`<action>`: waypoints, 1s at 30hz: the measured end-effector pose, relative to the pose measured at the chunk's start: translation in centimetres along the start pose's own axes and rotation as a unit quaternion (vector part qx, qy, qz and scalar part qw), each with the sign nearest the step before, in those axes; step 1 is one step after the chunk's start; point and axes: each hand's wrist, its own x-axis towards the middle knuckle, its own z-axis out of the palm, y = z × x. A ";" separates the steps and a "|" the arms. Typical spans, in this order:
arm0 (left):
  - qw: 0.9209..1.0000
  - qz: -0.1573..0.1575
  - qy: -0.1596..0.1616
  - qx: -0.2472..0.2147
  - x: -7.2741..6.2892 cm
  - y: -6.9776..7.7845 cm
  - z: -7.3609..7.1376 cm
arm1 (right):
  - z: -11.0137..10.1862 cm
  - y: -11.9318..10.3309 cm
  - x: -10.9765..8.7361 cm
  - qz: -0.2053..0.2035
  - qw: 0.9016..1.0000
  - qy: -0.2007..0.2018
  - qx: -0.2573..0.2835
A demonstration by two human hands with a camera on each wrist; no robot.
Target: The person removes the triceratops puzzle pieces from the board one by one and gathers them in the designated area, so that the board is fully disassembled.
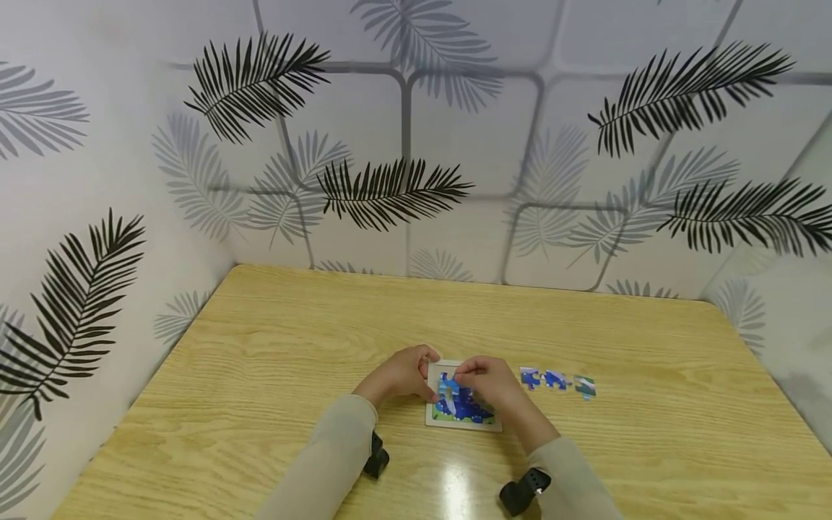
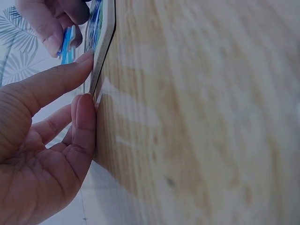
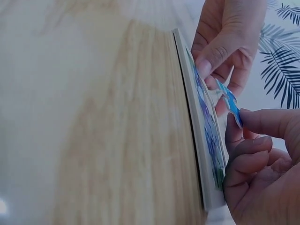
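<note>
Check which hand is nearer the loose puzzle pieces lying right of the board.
Right. The right hand is over the puzzle board, beside the loose pieces; the left hand is at the board's far, left edge.

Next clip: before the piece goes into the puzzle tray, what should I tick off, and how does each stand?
1. Piece pinched by right hand: ok.
2. Puzzle tray flat on the table: ok.
3. Left hand steadying the tray's edge with straight fingers: ok.
4. Piece seated in the tray: not ok, it is lifted above it.
5. Orientation matches the gap: cannot tell.
6. Three spare pieces apart from the tray: ok.
</note>
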 end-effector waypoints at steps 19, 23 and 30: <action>1.000 -0.001 0.013 0.007 -0.2 0.0 0.2 | -7.2 2.7 -3.0 -0.033 0.997 0.011 -0.074; 1.000 -0.001 0.013 0.007 0.0 0.0 0.2 | -8.7 3.3 -3.4 -0.034 0.996 0.010 -0.085; 1.000 0.004 0.007 0.006 -0.1 -0.1 0.2 | -10.4 4.4 -3.9 -0.026 0.993 0.026 -0.110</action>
